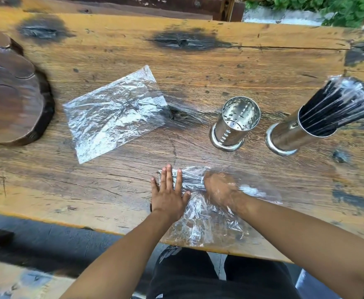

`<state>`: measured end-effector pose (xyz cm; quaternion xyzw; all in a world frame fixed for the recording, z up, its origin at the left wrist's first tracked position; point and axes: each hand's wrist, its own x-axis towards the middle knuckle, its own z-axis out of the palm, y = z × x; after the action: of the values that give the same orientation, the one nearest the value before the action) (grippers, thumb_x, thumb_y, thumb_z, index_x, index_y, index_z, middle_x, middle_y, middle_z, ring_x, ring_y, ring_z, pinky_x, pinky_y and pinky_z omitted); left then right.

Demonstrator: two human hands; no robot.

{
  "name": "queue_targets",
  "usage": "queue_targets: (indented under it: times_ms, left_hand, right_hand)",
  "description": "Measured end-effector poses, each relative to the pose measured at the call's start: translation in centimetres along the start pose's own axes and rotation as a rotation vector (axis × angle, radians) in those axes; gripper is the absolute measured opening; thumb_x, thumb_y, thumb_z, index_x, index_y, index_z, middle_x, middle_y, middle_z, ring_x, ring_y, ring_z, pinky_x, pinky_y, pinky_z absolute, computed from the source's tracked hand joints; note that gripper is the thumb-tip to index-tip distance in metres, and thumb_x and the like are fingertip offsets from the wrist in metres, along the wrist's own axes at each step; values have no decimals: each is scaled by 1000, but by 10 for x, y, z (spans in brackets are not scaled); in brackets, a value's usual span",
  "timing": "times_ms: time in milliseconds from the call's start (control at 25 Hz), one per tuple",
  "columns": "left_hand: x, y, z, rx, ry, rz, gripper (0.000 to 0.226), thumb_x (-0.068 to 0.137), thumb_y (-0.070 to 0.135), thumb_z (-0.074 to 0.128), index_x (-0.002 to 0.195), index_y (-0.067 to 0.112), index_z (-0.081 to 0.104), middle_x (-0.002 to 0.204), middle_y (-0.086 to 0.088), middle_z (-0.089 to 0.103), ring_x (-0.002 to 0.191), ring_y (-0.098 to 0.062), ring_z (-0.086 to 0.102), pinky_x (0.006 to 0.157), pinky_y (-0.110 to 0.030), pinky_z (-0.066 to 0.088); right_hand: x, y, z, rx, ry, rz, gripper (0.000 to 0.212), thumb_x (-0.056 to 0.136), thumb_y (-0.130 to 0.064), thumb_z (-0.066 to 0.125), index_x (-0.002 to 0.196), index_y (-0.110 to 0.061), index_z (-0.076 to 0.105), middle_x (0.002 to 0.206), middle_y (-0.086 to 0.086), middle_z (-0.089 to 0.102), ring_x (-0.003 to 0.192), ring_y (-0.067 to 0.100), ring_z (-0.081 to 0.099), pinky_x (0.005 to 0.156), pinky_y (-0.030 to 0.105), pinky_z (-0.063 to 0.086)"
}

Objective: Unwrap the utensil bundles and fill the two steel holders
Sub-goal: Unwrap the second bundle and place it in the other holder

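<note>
Steel shines on the two holders at the right side of the wooden table [198, 67]. The empty holder [235, 124] stands nearer the middle. The full holder [293, 132] stands just to its right and is packed with dark sticks [328, 104] that have plastic over their tops.

Close to the near edge of the table lies a bundle of dark sticks [193, 180] inside a clear plastic bag [207, 221]. The bundle lies flat, and its long side runs from left to right, straight across in front of the person.

The left hand [168, 195] lies flat on the left end of the bundle with its fingers straight, pressing it down. The right hand [220, 186] is inside the bag, on the middle of the bundle. The plastic blurs it, so I cannot tell if its fingers are curled around the sticks or only resting on them. The two hands sit close together, each at one part of the same bundle.

The empty holder is farther away and to the right of the bundle, so the right hand is the nearer one to it. I think the sticks have to slide out to the right, then be turned to stand up, before they can drop into that holder.

A flat, empty plastic bag [114, 113] lies well off to the left. A dark round slab of wood [10, 89] sits at the far left.
</note>
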<state>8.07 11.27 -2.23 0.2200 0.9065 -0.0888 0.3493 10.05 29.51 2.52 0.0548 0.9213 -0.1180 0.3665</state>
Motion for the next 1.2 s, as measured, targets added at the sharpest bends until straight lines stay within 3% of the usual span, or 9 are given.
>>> queue_targets:
  times_ms: [160, 400, 480, 600, 760, 840, 960, 1120, 1200]
  left_hand:
    - [-1, -3, 0, -9, 10, 8, 77, 101, 65, 4, 153, 24, -34, 157, -15, -44, 150, -33, -34, 124, -62, -5]
    - [-3, -8, -2, -19, 16, 29, 76, 101, 66, 7, 156, 27, -29, 160, -12, -40, 151, -30, -32, 125, -60, -3]
    - [-3, -7, 0, -26, 22, 28, 76, 101, 66, 5, 155, 26, -30, 159, -13, -41, 151, -31, -33, 124, -61, -5]
    - [-3, -4, -1, -32, 30, 21, 79, 101, 66, 7, 157, 23, -28, 160, -14, -40, 152, -32, -31, 124, -61, -5]
    - [-11, -11, -6, -56, 65, -7, 86, 99, 67, 16, 159, 17, -21, 163, -18, -31, 154, -36, -23, 125, -58, -7]
    - [-14, -27, -8, -78, 80, -85, 90, 97, 67, 21, 159, 16, -20, 163, -19, -29, 154, -36, -22, 125, -57, -10]
    - [-21, -57, -10, -112, 109, -216, 89, 99, 61, 24, 160, 13, -18, 164, -17, -28, 154, -33, -24, 126, -56, -9]
    - [-40, -52, -10, -142, 284, -219, 79, 94, 47, 12, 163, 9, 4, 170, -21, -3, 158, -36, -8, 127, -54, -7]
    - [-51, -30, -7, -180, 329, -83, 77, 90, 44, 28, 161, 12, 23, 166, -24, 19, 156, -42, 13, 128, -55, 8]
  right_hand:
    - [4, -7, 3, 16, -78, 44, 25, 100, -11, 58, 120, 4, 62, 72, 7, 52, 77, 22, 64, 80, 32, 58]
    - [6, -11, -1, -46, 10, -32, 28, 105, -15, 51, 128, 1, 54, 67, 0, 41, 69, 17, 54, 68, 27, 56]
    - [5, -7, 0, -22, 0, -26, 30, 105, -14, 52, 132, -1, 50, 75, 3, 51, 74, 20, 58, 73, 33, 58]
    - [-1, 5, 1, -9, 39, -36, 29, 102, -20, 53, 128, -8, 57, 112, 14, 67, 100, 34, 66, 80, 41, 51]
    - [-18, 29, -2, -48, -15, -2, 23, 98, -8, 56, 121, -8, 63, 102, 10, 69, 86, 26, 64, 67, 32, 48]
    - [-26, 41, 0, -37, -34, 20, 29, 95, 2, 52, 121, -6, 62, 111, 13, 71, 94, 27, 67, 77, 34, 55]
    - [-32, 56, 10, 55, 21, 48, 25, 92, -19, 56, 114, -12, 64, 112, 15, 71, 103, 30, 69, 87, 37, 57]
    - [-36, 63, 16, 271, -59, 266, 16, 89, -35, 63, 92, -19, 61, 97, 5, 71, 82, 22, 66, 74, 28, 55]
    - [-39, 70, 17, 485, -57, 374, 19, 92, -36, 61, 95, -18, 62, 88, 1, 68, 77, 19, 68, 69, 29, 57]
